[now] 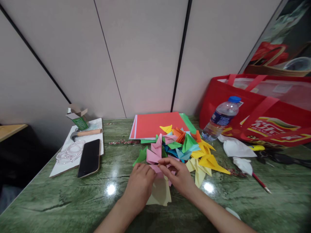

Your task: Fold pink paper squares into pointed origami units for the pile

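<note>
Both hands meet at the near edge of a pile of folded origami paper pieces, working on a pink folded paper [156,169]. My left hand [141,183] has its fingers curled closed on the left side of that paper. My right hand [179,176] pinches it from the right, thumb and forefinger near its top. Pale yellow paper sheets [159,194] lie on the table beneath my hands. Just beyond, another pink folded piece [153,156] stands in the pile, beside green [189,143], orange [179,134] and yellow folded pieces [211,161]. My fingers hide part of the held paper.
Behind the pile lie red paper sheets [156,124]. To the right stand a water bottle [222,118] and a red bag [264,113], with a red pencil [261,183] nearer. At left are a phone [89,158], a hammer [88,132] and a small green box [81,123].
</note>
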`<state>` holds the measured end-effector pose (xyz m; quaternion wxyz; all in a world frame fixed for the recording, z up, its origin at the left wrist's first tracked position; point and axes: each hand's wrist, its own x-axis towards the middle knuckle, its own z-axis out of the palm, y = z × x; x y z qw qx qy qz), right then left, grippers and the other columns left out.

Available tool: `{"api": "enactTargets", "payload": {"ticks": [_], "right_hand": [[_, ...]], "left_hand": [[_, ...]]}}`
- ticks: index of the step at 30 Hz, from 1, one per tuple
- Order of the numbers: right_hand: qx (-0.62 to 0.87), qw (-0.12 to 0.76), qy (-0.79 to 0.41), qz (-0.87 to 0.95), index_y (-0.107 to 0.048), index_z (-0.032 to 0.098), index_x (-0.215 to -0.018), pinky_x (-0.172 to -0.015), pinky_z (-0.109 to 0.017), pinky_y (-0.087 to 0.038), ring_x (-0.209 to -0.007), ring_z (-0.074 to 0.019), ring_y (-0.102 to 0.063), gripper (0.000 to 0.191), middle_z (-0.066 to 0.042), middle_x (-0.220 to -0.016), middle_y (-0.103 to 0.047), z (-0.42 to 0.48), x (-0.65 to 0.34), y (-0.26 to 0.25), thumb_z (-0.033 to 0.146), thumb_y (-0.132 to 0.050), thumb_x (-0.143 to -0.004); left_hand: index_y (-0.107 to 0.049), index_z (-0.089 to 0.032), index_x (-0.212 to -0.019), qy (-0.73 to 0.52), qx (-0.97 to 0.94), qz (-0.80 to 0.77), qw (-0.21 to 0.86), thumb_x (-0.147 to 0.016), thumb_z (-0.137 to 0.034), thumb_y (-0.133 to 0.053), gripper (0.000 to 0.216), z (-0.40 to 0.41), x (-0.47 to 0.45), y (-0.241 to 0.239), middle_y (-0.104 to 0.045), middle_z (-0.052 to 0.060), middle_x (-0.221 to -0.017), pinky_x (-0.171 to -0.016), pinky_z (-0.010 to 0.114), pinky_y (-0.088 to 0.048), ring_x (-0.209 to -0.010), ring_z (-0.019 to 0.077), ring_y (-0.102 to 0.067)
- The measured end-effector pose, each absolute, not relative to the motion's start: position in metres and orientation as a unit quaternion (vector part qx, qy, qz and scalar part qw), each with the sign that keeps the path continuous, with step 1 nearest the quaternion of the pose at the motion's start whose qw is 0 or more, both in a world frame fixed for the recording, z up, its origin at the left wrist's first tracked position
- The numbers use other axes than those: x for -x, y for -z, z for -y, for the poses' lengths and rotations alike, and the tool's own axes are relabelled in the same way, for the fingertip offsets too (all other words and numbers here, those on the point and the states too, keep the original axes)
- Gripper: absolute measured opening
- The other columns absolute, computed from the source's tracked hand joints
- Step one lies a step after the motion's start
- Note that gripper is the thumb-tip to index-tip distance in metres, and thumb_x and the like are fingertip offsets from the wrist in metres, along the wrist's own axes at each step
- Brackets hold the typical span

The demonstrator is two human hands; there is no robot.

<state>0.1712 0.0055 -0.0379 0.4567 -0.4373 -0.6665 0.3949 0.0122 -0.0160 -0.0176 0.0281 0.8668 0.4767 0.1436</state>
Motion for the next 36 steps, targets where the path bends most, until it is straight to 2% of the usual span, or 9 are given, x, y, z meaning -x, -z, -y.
{"api": "enactTargets", "payload": {"ticks": [3,6,10,15,20,25,28,31,36], "right_hand": [[0.409,0.445,-0.372,0.704,-0.063,0.019,-0.086,-0.052,-0.021,-0.046,-0.068,-0.0147,-0.059,0.014,-0.005,-0.080,-0.065,-0.005,-0.171,0.036,0.026,-0.060,-0.074],[0.383,0.450,-0.381,0.711,-0.064,0.019,-0.080,-0.054,-0.022,-0.047,-0.071,-0.0157,-0.060,0.010,-0.005,-0.079,-0.065,-0.004,-0.172,0.036,0.024,-0.056,-0.078],[0.407,0.497,-0.387,0.661,-0.063,0.019,-0.078,-0.060,-0.025,-0.050,-0.069,-0.0162,-0.062,0.012,-0.005,-0.077,-0.066,-0.003,-0.173,0.035,0.024,-0.052,-0.081],[0.355,0.588,-0.343,0.641,-0.062,0.020,-0.079,-0.079,-0.035,-0.049,-0.086,-0.0205,-0.062,0.009,-0.006,-0.082,-0.067,-0.001,-0.174,0.026,0.019,-0.053,-0.081],[0.314,0.617,-0.321,0.646,-0.062,0.021,-0.080,-0.079,-0.039,-0.049,-0.087,-0.0216,-0.061,0.010,-0.006,-0.078,-0.067,0.000,-0.174,0.022,0.013,-0.055,-0.079],[0.333,0.580,-0.323,0.670,-0.060,0.019,-0.077,-0.071,-0.033,-0.049,-0.077,-0.0190,-0.062,0.007,-0.005,-0.074,-0.065,0.000,-0.175,0.028,0.017,-0.055,-0.079],[0.359,0.565,-0.307,0.677,-0.060,0.019,-0.075,-0.068,-0.030,-0.048,-0.072,-0.0173,-0.061,0.007,-0.003,-0.072,-0.063,0.000,-0.176,0.030,0.019,-0.054,-0.080],[0.398,0.566,-0.273,0.669,-0.061,0.019,-0.072,-0.071,-0.032,-0.047,-0.081,-0.0191,-0.059,0.009,-0.006,-0.083,-0.061,-0.001,-0.176,0.029,0.022,-0.056,-0.079],[0.429,0.562,-0.306,0.638,-0.063,0.020,-0.074,-0.071,-0.031,-0.049,-0.102,-0.0229,-0.053,0.009,-0.011,-0.110,-0.055,-0.004,-0.177,0.030,0.026,-0.057,-0.078]], "left_hand": [[-0.057,-0.016,-0.077,-0.223,-0.845,-0.485,-0.032,-0.086,-0.013,-0.041,0.019,0.017,-0.011,0.009,-0.062,0.006,-0.074,-0.075,0.038,-0.037,-0.073,0.0193,-0.055],[-0.056,-0.020,-0.086,-0.324,-0.815,-0.475,-0.067,-0.082,-0.018,-0.052,0.006,0.021,-0.010,0.003,-0.063,0.004,-0.088,-0.091,0.044,-0.030,-0.088,0.0205,-0.056],[-0.046,-0.022,-0.112,-0.482,-0.691,-0.537,-0.045,-0.067,-0.033,-0.069,0.052,0.019,-0.008,0.002,-0.049,0.011,-0.116,-0.093,0.044,-0.033,-0.111,0.0268,-0.044],[-0.034,-0.022,-0.123,-0.573,-0.526,-0.591,0.215,-0.052,-0.038,-0.077,0.084,0.009,-0.007,0.010,-0.043,0.013,-0.123,-0.088,0.042,-0.040,-0.113,0.0285,-0.044],[-0.027,-0.021,-0.128,-0.574,-0.411,-0.513,0.488,-0.045,-0.030,-0.081,0.100,0.007,-0.014,0.012,-0.050,0.013,-0.120,-0.083,0.034,-0.046,-0.104,0.0257,-0.053],[-0.028,-0.024,-0.130,-0.614,-0.386,-0.437,0.532,-0.048,-0.021,-0.080,0.098,0.009,-0.015,0.004,-0.046,0.012,-0.128,-0.080,0.030,-0.048,-0.108,0.0262,-0.052],[-0.033,-0.024,-0.127,-0.622,-0.382,-0.421,0.539,-0.052,-0.016,-0.078,0.088,0.009,-0.014,0.001,-0.058,0.009,-0.112,-0.075,0.027,-0.049,-0.095,0.0222,-0.059],[-0.038,-0.021,-0.123,-0.606,-0.375,-0.436,0.550,-0.055,-0.016,-0.076,0.078,0.010,-0.016,0.000,-0.065,0.003,-0.086,-0.066,0.024,-0.050,-0.074,0.0161,-0.062],[-0.045,-0.022,-0.115,-0.577,-0.370,-0.442,0.579,-0.062,-0.021,-0.071,0.059,0.013,-0.018,0.003,-0.063,0.004,-0.090,-0.066,0.029,-0.052,-0.075,0.0161,-0.060]]}}
